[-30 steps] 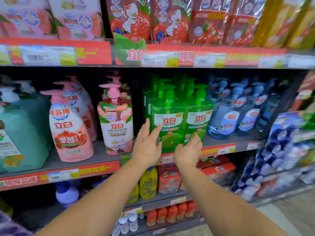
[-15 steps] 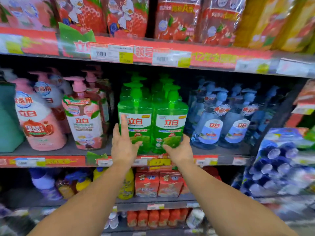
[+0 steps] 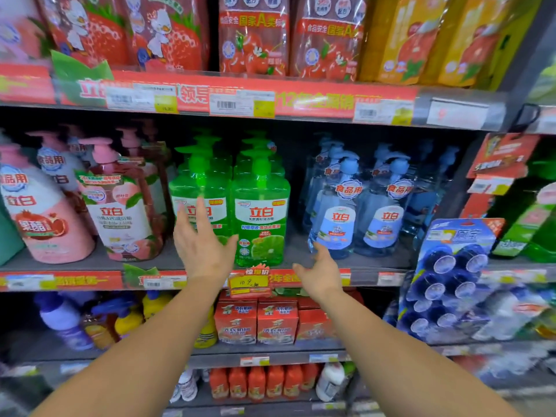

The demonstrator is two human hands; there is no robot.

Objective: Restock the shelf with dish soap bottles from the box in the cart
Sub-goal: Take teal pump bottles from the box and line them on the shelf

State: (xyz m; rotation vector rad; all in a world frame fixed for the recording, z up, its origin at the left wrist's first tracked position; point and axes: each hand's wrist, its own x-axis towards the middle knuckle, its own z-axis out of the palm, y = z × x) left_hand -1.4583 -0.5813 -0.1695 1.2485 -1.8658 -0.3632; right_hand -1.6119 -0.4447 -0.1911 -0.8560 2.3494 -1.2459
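Green pump bottles are my landmark here: two dish soap bottles stand side by side at the front edge of the middle shelf (image 3: 361,267), the left green bottle (image 3: 200,188) partly behind my left hand (image 3: 201,251) and the right green bottle (image 3: 260,218) in plain sight, with more green pumps ranked behind them. My left hand is spread flat, fingers (image 3: 201,212) straight and fanned up across the left bottle's label; I cannot tell whether they touch it or hover just off it, and they grip nothing. My right hand (image 3: 319,273) sits low and to the right of the green pair, relaxed and open, empty, apart from both green bottles and just below the blue bottles (image 3: 340,215). Left of the green pair stands a pink peach-label bottle (image 3: 120,212), close by. Now the risks as I read them: these bottles look tall and top-heavy with those pumps, so a careless nudge from my flat left hand could tip the left one back into its row or sideways into the pink neighbour. The front pair also sits right at the lip above the yellow price tag (image 3: 248,284), so dragging a hand back could pull one off the edge. Neither the box nor the cart is in view, so I'd be turning away to fetch more.
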